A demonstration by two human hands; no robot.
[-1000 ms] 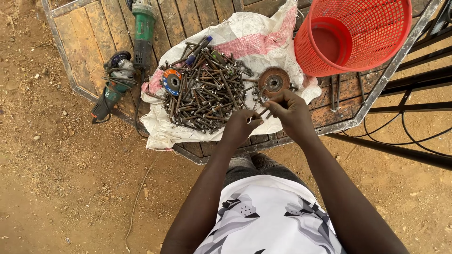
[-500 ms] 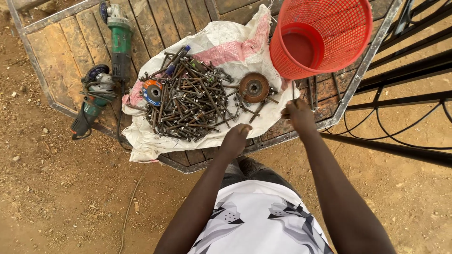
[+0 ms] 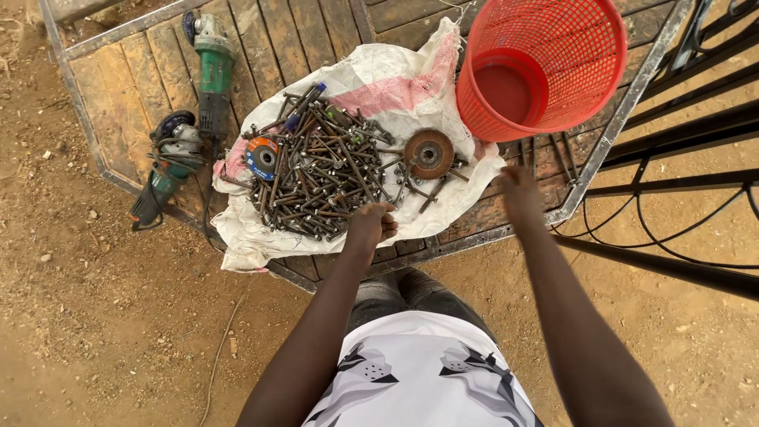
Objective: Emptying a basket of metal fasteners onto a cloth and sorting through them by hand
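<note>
Sorting step, by the look of it. Red basket stands at the sack's right. Bolt pile lies mid-sack. Your left hand curls loosely at the pile's near edge, whether gripping I cannot tell; your right hand hovers open below the basket. A firm pinch seems needed next.

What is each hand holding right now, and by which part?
The left hand is closed over the bolt pile; whether it grips one can't be told. The right hand shows nothing held.

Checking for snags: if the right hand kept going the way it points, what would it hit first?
Probably the red basket: the right hand points up-frame toward it, over bare planks. Depth is unclear.
</note>
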